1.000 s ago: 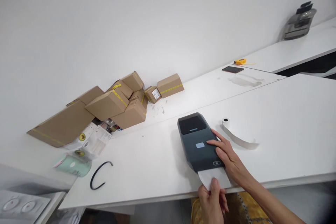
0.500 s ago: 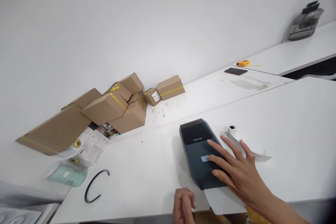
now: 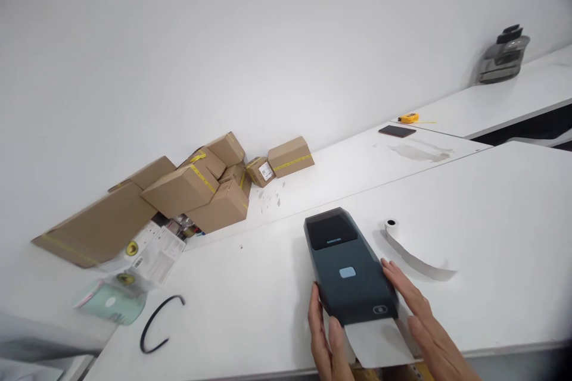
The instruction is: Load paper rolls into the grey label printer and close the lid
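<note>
A dark grey label printer rests on the white table, with a pale blue button on its top. White paper sticks out of its front end and hangs over the table's near edge. My left hand grips the printer's near left corner, fingers along the side and thumb by the front. On the opposite side, my right hand has its fingers against the printer's right flank, the thumb near the front corner. Right of the printer stands a small white paper roll, its strip uncurled across the table.
Cardboard boxes are piled at the back left. Nearer lie a mint-green pouch, white packaging and a black curved band. A phone and yellow tape measure lie at the back right; a bottle stands beyond.
My right hand has left the button and moved down to the printer's right side. My left hand has opened from its curl and come up against the left side.
</note>
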